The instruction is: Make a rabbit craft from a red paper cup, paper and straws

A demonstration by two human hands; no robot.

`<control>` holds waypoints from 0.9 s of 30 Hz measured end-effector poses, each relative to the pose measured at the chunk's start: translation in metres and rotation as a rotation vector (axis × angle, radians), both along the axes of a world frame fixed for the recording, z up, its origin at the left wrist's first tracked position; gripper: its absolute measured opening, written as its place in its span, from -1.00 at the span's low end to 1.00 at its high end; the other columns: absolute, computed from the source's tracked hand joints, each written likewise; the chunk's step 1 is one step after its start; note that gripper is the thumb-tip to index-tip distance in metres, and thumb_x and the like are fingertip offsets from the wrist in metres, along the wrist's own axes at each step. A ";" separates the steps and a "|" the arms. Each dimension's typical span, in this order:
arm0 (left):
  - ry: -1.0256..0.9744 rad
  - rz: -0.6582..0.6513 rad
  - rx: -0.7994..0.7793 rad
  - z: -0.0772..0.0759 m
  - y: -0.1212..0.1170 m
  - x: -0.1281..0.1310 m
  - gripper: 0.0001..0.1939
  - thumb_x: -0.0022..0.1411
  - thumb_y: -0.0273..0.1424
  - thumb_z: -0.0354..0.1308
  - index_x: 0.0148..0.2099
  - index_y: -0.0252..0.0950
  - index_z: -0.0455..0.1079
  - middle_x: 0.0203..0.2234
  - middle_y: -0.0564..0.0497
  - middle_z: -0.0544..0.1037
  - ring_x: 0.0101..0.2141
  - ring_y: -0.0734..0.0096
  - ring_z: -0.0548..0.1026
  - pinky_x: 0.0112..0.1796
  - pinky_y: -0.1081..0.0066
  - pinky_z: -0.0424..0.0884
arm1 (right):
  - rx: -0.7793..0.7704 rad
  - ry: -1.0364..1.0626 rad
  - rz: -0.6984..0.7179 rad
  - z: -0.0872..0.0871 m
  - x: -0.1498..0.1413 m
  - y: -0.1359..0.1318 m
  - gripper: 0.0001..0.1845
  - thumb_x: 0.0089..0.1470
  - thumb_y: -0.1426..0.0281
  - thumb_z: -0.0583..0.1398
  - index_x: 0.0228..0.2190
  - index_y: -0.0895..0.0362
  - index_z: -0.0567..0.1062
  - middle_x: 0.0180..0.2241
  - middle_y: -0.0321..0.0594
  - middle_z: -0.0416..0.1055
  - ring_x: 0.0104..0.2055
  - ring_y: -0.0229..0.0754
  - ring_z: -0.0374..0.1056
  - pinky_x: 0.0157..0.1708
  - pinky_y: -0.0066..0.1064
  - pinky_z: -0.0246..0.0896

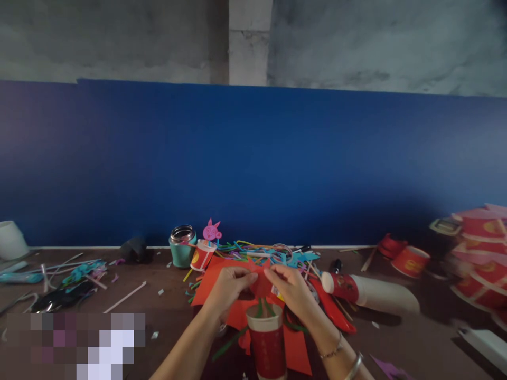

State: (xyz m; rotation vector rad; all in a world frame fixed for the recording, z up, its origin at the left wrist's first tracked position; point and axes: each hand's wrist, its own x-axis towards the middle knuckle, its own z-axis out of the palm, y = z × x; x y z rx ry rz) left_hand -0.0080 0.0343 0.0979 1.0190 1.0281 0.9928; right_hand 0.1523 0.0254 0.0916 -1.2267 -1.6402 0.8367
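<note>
One blue panel (253, 169) behind one cluttered desk (158, 311), where left hand (233, 286) and right hand (292, 289) pinch one red cutout (262, 286).

A pixelated patch hides the desk's lower left. Red paper (206, 282) lies mid-desk, partly covered, its sheets impossible to count. The pile of red cups (481, 264) is blurred and cut off at right, its number unclear. Each hand grips a side of the cutout between thumb and fingers, just above one near cup (268, 343) whose base reaches the lower edge. One white bottle (382, 292) lies at right; one turquoise jar (182, 253) stands open beside one tilted cup (204, 257) with one pink figure (211, 232). Two bracelets (355, 365) ring the right wrist. Two green strips (260, 307) show in the near cup's mouth; whether they join the cutout cannot be made out.
</note>
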 end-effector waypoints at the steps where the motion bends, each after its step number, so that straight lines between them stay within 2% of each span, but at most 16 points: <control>1: -0.001 0.030 0.021 -0.001 0.001 0.000 -0.69 -0.22 -0.20 0.36 -0.56 -0.36 0.45 -0.70 0.08 0.45 -0.65 0.52 0.39 -0.52 0.48 0.32 | 0.064 -0.065 -0.038 0.001 0.000 -0.002 -0.67 0.12 0.20 0.05 -0.43 0.15 0.48 -0.51 -0.24 0.42 -0.44 -0.20 0.35 -0.44 -0.41 0.26; 2: -0.003 0.065 0.039 -0.001 0.002 -0.001 -0.69 -0.21 -0.20 0.35 -0.56 -0.37 0.46 -0.70 0.07 0.46 -0.64 0.52 0.39 -0.52 0.48 0.33 | 0.149 -0.127 -0.090 0.004 0.000 -0.005 -0.68 0.13 0.21 0.04 -0.30 0.15 0.49 -0.38 -0.16 0.47 -0.31 -0.13 0.39 -0.31 -0.33 0.30; 4: -0.026 0.151 0.065 -0.001 0.004 -0.003 -0.70 -0.19 -0.21 0.34 -0.53 -0.38 0.48 -0.67 0.04 0.49 -0.63 0.52 0.40 -0.50 0.48 0.35 | 0.330 -0.213 -0.186 0.010 0.000 -0.011 -0.64 0.14 0.25 0.05 -0.07 0.12 0.40 -0.13 -0.07 0.44 -0.07 -0.05 0.34 -0.08 -0.20 0.24; 5: -0.050 0.192 0.072 0.000 0.006 -0.005 -0.70 -0.18 -0.21 0.34 -0.51 -0.38 0.49 -0.65 0.03 0.51 -0.62 0.51 0.42 -0.48 0.47 0.38 | 0.397 -0.242 -0.212 0.014 -0.001 -0.015 -0.62 0.14 0.27 0.05 -0.02 0.11 0.36 -0.08 -0.05 0.41 -0.02 -0.05 0.31 -0.04 -0.19 0.21; 7: -0.123 0.273 0.076 0.001 0.008 -0.009 -0.70 -0.17 -0.22 0.34 -0.46 -0.38 0.50 -0.61 -0.01 0.55 -0.57 0.46 0.48 -0.44 0.45 0.42 | 0.445 -0.305 -0.195 0.021 -0.002 -0.022 -0.68 0.16 0.28 0.03 -0.09 0.09 0.40 -0.13 -0.09 0.45 -0.06 -0.09 0.34 -0.08 -0.24 0.25; 9: -0.225 0.366 0.079 0.002 0.010 -0.013 -0.68 -0.18 -0.24 0.35 -0.41 -0.39 0.50 -0.55 -0.04 0.58 -0.51 0.39 0.52 -0.39 0.42 0.45 | 0.365 -0.440 -0.172 0.025 -0.003 -0.028 -0.72 0.16 0.25 0.03 -0.34 0.09 0.48 -0.35 -0.15 0.50 -0.27 -0.12 0.41 -0.26 -0.31 0.30; 11: -0.320 0.456 0.077 0.002 0.012 -0.015 -0.67 -0.19 -0.27 0.36 -0.37 -0.39 0.50 -0.51 -0.05 0.60 -0.46 0.34 0.55 -0.36 0.39 0.47 | 0.190 -0.632 -0.214 0.022 -0.005 -0.030 -0.66 0.08 0.15 0.09 -0.54 0.10 0.46 -0.54 -0.17 0.47 -0.45 -0.10 0.40 -0.42 -0.30 0.27; 13: -0.372 0.492 0.063 0.001 0.013 -0.015 -0.68 -0.17 -0.30 0.36 -0.35 -0.39 0.49 -0.51 -0.05 0.60 -0.45 0.33 0.55 -0.34 0.37 0.48 | 0.075 -0.766 -0.283 0.016 -0.007 -0.030 -0.66 -0.07 0.08 0.21 -0.47 0.12 0.48 -0.49 -0.10 0.50 -0.40 0.02 0.43 -0.41 -0.25 0.27; 15: -0.397 0.465 0.042 0.000 0.012 -0.014 -0.70 -0.14 -0.31 0.35 -0.34 -0.38 0.48 -0.50 -0.05 0.61 -0.45 0.33 0.55 -0.34 0.37 0.48 | 0.078 -0.759 -0.284 0.009 -0.007 -0.027 -0.49 -0.20 0.10 0.30 -0.23 0.16 0.46 -0.28 0.01 0.51 -0.19 0.13 0.41 -0.28 -0.19 0.28; 17: -0.404 0.436 0.035 0.000 0.012 -0.014 -0.70 -0.13 -0.30 0.35 -0.33 -0.38 0.48 -0.49 -0.05 0.60 -0.44 0.35 0.55 -0.32 0.38 0.47 | 0.076 -0.651 -0.207 0.006 -0.007 -0.024 -0.41 -0.17 0.15 0.29 -0.10 0.15 0.38 -0.18 0.00 0.48 -0.11 0.10 0.39 -0.21 -0.22 0.26; 20: -0.350 0.309 0.094 0.003 0.008 -0.013 -0.62 -0.12 -0.24 0.35 -0.25 -0.36 0.46 -0.41 -0.06 0.60 -0.36 0.31 0.55 -0.27 0.37 0.44 | 0.009 -0.483 -0.080 0.008 -0.007 -0.020 -0.54 -0.05 0.18 0.22 -0.11 0.12 0.37 -0.22 -0.07 0.51 -0.20 0.01 0.44 -0.27 -0.29 0.27; 24: -0.204 -0.126 0.174 0.010 0.001 -0.011 -0.46 -0.20 -0.30 0.41 -0.11 -0.32 0.42 -0.25 -0.10 0.58 -0.17 0.17 0.51 -0.12 0.29 0.36 | 0.016 -0.349 -0.033 0.014 -0.006 -0.020 -0.57 -0.03 0.19 0.21 -0.13 0.12 0.38 -0.24 -0.08 0.51 -0.23 -0.02 0.45 -0.28 -0.31 0.27; 25: -0.164 -0.158 0.173 0.011 -0.001 -0.010 -0.43 -0.22 -0.34 0.42 -0.09 -0.32 0.41 -0.23 -0.11 0.58 -0.15 0.16 0.50 -0.10 0.29 0.35 | 0.011 -0.317 -0.017 0.015 -0.006 -0.021 -0.59 -0.03 0.19 0.21 -0.15 0.12 0.39 -0.27 -0.10 0.52 -0.25 -0.04 0.45 -0.29 -0.31 0.27; 27: -0.114 -0.122 0.162 0.011 -0.003 -0.007 -0.42 -0.22 -0.39 0.42 -0.08 -0.32 0.39 -0.20 -0.12 0.57 -0.14 0.15 0.49 -0.09 0.28 0.35 | -0.012 -0.258 0.015 0.017 -0.005 -0.021 -0.60 -0.03 0.17 0.21 -0.18 0.11 0.40 -0.30 -0.14 0.52 -0.28 -0.06 0.45 -0.30 -0.32 0.28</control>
